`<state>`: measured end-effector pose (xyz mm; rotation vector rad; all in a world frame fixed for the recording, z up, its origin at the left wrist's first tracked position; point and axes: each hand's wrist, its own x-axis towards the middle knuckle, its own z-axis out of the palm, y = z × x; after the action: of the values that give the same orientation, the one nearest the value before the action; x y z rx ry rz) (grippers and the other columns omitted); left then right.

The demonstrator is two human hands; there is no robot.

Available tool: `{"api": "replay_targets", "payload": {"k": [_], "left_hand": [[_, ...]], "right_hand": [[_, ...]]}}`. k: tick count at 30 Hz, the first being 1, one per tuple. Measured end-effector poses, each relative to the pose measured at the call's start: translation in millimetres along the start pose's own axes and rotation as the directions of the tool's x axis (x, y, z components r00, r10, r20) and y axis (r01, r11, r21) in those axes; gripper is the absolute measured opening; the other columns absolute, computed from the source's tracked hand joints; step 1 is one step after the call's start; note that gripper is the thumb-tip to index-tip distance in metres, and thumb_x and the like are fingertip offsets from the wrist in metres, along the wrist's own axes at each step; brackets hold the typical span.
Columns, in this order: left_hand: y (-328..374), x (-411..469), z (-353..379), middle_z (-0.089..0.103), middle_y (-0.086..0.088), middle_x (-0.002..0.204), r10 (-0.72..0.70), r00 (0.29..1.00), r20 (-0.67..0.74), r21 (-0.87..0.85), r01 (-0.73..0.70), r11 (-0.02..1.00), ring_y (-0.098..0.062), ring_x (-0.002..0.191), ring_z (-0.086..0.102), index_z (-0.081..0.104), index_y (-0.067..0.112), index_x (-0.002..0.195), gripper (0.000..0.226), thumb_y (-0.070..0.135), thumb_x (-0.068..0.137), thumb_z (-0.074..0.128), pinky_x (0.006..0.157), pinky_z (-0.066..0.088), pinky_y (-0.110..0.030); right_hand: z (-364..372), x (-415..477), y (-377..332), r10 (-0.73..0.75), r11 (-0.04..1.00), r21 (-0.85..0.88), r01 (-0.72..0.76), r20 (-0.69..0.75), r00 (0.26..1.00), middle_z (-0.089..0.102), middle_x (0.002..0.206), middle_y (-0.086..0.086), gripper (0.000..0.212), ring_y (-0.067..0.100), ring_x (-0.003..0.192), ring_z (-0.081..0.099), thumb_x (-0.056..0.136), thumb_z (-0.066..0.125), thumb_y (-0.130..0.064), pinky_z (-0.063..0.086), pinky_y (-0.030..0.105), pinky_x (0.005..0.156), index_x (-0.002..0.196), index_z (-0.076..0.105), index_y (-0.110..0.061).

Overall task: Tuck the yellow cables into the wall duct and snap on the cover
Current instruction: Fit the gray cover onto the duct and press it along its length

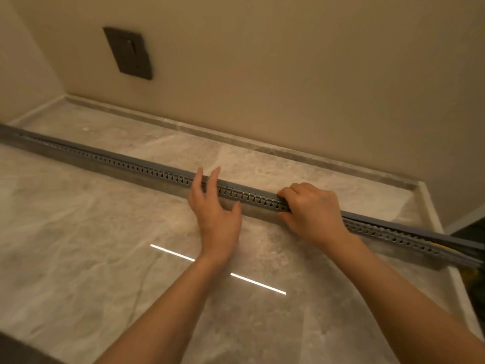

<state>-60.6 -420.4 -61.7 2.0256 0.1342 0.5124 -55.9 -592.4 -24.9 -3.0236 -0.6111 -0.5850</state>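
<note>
A long grey slotted cable duct (136,170) lies diagonally across the marble floor, from far left to near right. A grey cover strip (249,191) sits along its top. My left hand (214,208) rests on the duct's middle with straight fingers laid over the cover and the thumb against the near side. My right hand (312,210) grips the duct and cover a little to the right, fingers curled over the top. At the right end the cover (420,228) stands slightly raised, and a bit of yellow cable (443,248) shows there.
A beige wall runs behind with a dark switch plate (128,52) at upper left. A marble skirting strip (262,143) lines the wall. A raised floor edge (430,206) and a dark area lie at the right. A light reflection (257,282) glints on the floor.
</note>
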Motion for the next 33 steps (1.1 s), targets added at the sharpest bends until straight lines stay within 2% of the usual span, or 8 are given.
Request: {"api": "replay_targets", "payload": {"k": [2,4,6,9,16,21,24,33], "left_hand": [[11,-18,13,0.04,-0.004,0.132,-0.416,0.902,-0.117,-0.39,0.344,0.854,-0.015,0.117,0.047,0.042,0.017,0.13,0.064,0.003,0.075,0.073,0.095,0.042,-0.022],[20,-25,25,0.054,-0.006,0.118,-0.617,0.774,0.141,-0.691,0.524,0.499,-0.009,0.098,0.058,0.04,0.01,0.129,0.057,0.001,0.08,0.068,0.077,0.047,-0.013],[24,-24,36,0.061,-0.004,0.102,-0.534,0.733,0.422,-0.757,0.609,0.238,-0.008,0.09,0.061,0.042,0.004,0.126,0.044,-0.002,0.085,0.06,0.076,0.048,-0.017],[25,-18,44,0.061,-0.009,0.097,-0.413,0.694,0.589,-0.722,0.682,0.116,-0.015,0.097,0.06,0.046,0.003,0.114,0.024,0.001,0.091,0.052,0.086,0.049,-0.025],[13,-12,49,0.065,-0.013,0.111,-0.342,0.715,0.61,-0.73,0.675,0.109,-0.018,0.103,0.063,0.045,-0.009,0.123,0.032,0.001,0.093,0.048,0.085,0.055,-0.028],[12,-13,50,0.063,-0.018,0.116,-0.347,0.722,0.598,-0.718,0.675,0.169,-0.022,0.108,0.062,0.047,-0.008,0.121,0.032,0.003,0.091,0.053,0.092,0.051,-0.033],[12,-13,53,0.063,-0.017,0.111,-0.363,0.725,0.586,-0.719,0.671,0.181,-0.022,0.104,0.062,0.05,-0.004,0.115,0.027,0.004,0.09,0.055,0.094,0.05,-0.035],[19,-14,56,0.069,-0.007,0.094,-0.384,0.761,0.523,-0.771,0.615,0.168,-0.012,0.087,0.07,0.055,0.007,0.105,0.018,0.005,0.088,0.06,0.071,0.057,-0.022]], "right_hand": [[-1,-2,1,0.009,1.0,0.008,-0.009,-0.006,1.0,0.067,0.072,0.007,0.026,0.028,0.065,0.062,0.063,0.081,-0.021,0.032,0.027,0.048,0.083,0.069,-0.01],[-2,-4,2,0.019,1.0,0.022,-0.019,-0.008,1.0,0.067,0.071,0.006,0.026,0.028,0.065,0.062,0.062,0.082,-0.021,0.035,0.027,0.047,0.083,0.069,-0.011],[-2,-5,3,0.028,0.999,0.03,-0.028,0.003,1.0,0.068,0.075,0.005,0.026,0.028,0.07,0.063,0.066,0.08,-0.024,0.035,0.027,0.049,0.085,0.069,-0.013],[-2,-5,5,0.039,0.999,0.034,-0.04,0.021,0.999,0.068,0.082,0.002,0.025,0.026,0.078,0.062,0.073,0.075,-0.032,0.035,0.028,0.053,0.09,0.068,-0.016],[-5,-6,6,0.098,0.991,0.087,-0.1,0.034,0.995,0.067,0.077,-0.001,0.021,0.021,0.074,0.061,0.077,0.07,-0.037,0.039,0.028,0.051,0.086,0.068,-0.018],[-10,7,25,0.211,0.873,0.374,-0.313,0.29,0.934,0.068,0.081,-0.007,0.023,0.012,0.075,0.059,0.085,0.057,-0.044,0.05,0.035,0.066,0.088,0.069,-0.026],[-2,15,32,0.279,0.812,0.374,-0.448,0.426,0.861,0.059,0.058,0.0,0.047,0.015,0.057,0.053,0.089,0.046,-0.051,0.042,0.035,0.058,0.066,0.065,-0.015],[1,23,33,0.378,0.766,0.387,-0.513,0.375,0.847,0.048,0.04,-0.001,0.061,0.009,0.038,0.041,0.072,0.053,-0.071,0.033,0.025,0.044,0.05,0.065,-0.015]]}}
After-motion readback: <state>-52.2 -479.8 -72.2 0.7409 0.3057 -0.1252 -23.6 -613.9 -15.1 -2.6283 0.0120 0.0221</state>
